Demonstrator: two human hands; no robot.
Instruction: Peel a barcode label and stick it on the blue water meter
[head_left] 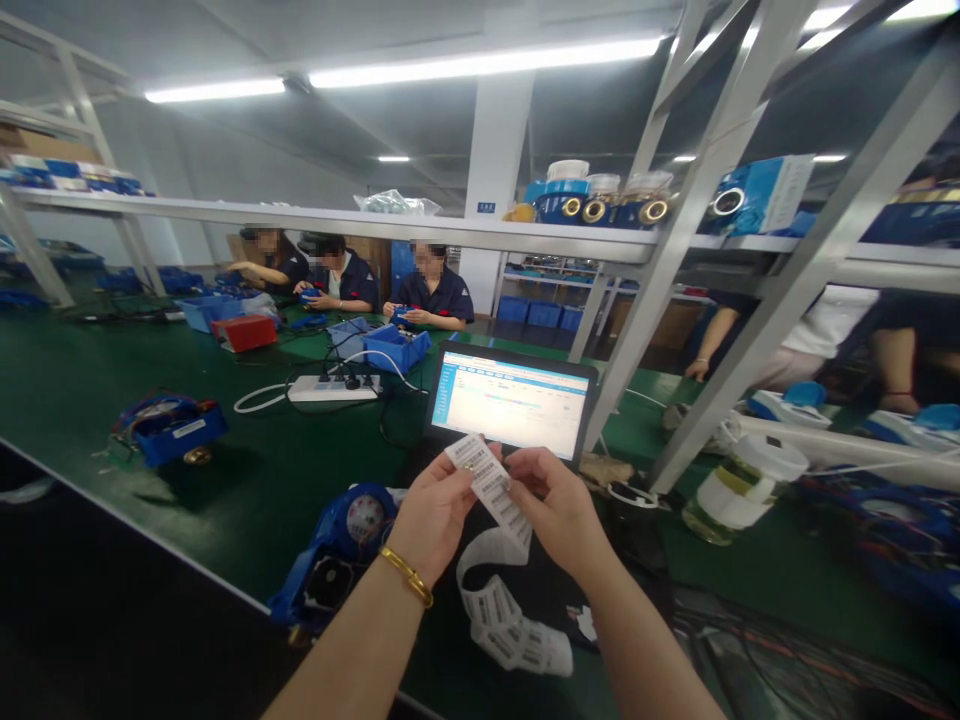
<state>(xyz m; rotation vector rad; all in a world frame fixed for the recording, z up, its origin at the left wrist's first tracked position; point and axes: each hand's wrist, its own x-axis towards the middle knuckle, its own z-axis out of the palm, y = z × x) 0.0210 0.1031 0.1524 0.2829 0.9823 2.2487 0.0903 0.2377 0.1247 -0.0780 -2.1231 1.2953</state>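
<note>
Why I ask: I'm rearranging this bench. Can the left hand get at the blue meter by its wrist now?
Probably yes: the blue meter lies just beside the left hand, seemingly unobstructed, though that hand likely must release the label strip first.

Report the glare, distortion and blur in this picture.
Head view: ceiling tube lights glare white; laptop screen looks pale, washed out; shelf posts at right slant, likely wide-angle distortion; print on the label strip is too blurred to read.

The dark green tabletop (247, 490) has a chunky blue plastic meter (322, 540) by its near edge. A white plastic power strip (315, 392) lies farther in, and an open blue plastic box (386, 358) sits by the far edge.
</note>
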